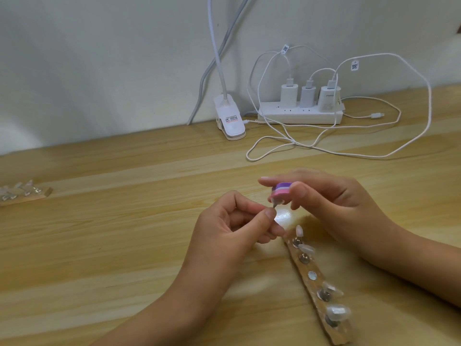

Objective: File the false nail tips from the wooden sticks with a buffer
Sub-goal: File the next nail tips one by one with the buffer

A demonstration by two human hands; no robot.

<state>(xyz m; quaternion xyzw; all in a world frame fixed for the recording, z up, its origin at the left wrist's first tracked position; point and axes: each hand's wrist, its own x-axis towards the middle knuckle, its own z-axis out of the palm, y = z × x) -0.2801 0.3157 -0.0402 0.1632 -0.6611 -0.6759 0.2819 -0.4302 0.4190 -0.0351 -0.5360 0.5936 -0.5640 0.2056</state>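
A light wooden table [124, 245] is set against a white wall [99, 58]. Two wooden sticks are seen. The nearer wooden stick [339, 337] lies flat at the lower right, its long axis running from just beside the hands down toward the near edge, slanted a little to the right. Five metal mounts are counted along it: four carry pale nail tips [338, 312], and the middle mount [311, 275] is bare. The second stick [30, 196] lies well apart at the far left edge; its tips are too blurred to be counted.

One buffer [280, 191], layered pink and purple, is held in the grip of the right hand [331, 196], pinched between forefinger above and thumb in front, with its free end pointed left and slightly down. One held nail tip [275, 203] is pinched in the narrow grip of the left hand [232, 226], thumb against forefinger, and is set against the underside of the buffer's end. Both are raised above the table, just beyond the stick's far end, which is partly hidden by the left fingers.

At the back, a white power strip [299, 116] with three chargers [288, 94], looped white cables [349, 151] and a clip lamp [229, 121] are found.
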